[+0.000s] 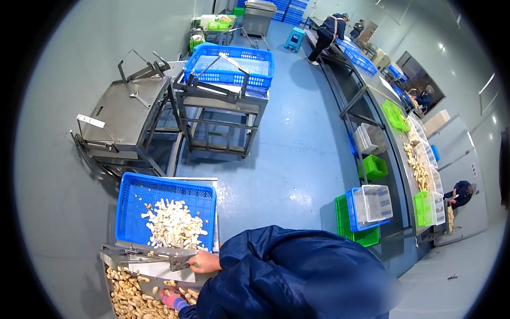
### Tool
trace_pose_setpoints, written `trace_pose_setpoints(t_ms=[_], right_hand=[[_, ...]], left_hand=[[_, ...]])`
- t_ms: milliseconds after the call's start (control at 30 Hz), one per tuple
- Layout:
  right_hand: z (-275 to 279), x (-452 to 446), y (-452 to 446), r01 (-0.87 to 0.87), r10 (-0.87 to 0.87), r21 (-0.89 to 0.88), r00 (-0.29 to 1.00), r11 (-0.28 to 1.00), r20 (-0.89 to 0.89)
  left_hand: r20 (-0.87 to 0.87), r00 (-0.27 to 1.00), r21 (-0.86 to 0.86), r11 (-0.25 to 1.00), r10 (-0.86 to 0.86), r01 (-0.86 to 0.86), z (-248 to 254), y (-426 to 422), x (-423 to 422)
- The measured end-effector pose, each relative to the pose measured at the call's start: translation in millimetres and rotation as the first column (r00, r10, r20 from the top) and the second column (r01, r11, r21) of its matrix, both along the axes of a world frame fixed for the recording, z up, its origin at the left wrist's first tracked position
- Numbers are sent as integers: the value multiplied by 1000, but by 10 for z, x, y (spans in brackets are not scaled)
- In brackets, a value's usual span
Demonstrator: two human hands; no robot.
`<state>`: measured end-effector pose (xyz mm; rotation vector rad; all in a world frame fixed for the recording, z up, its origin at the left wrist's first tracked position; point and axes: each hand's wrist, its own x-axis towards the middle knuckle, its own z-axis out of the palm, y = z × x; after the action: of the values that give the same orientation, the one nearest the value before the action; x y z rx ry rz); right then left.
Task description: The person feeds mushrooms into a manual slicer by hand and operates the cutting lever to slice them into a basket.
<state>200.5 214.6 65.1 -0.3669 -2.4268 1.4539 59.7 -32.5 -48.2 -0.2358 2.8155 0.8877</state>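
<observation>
Gripping metal lever (181, 262), right fingers (197, 261) curled; left fingers (169, 295) beside pale pieces (133, 299), opening and hold unclear.

A grey metal lever cutter (179, 262) spans the lower left of the frame, running nearly level, sloping slightly down to the right, where its broad plate-like end is gripped. Below it, in the bottom left corner, tan, rounded, elongated pieces (135, 302) lie heaped at all angles, a few loose ones scattered near the cutter. Above it, whiter, smaller-looking pieces (172, 220) form a loose pile inside a blue crate (130, 212), mostly toward its lower right.
</observation>
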Motion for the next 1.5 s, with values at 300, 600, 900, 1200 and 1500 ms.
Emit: trace_pose_setpoints(t_ms=[300,600,900,1200,1500], right_hand=[[29,-6,-24,-12,12,-17,1000,1000,17],[42,-9,-28,-7,7,-6,1000,1000,21],[18,-8,-50,14,-15,16,999,1000,29],[323,-174,-122,-42,62,-101,978,994,201],[351,-357,-70,30,-39,132,997,991,73]], left_hand=[[323,942,444,864,91,-236,149,-5,-735],[381,891,870,233,246,-436,-382,793,-734],[78,993,681,723,86,-116,-527,1076,-390],[-41,990,728,674,-133,120,-447,1025,-289],[-50,982,581,805,181,-118,-37,1324,-95]])
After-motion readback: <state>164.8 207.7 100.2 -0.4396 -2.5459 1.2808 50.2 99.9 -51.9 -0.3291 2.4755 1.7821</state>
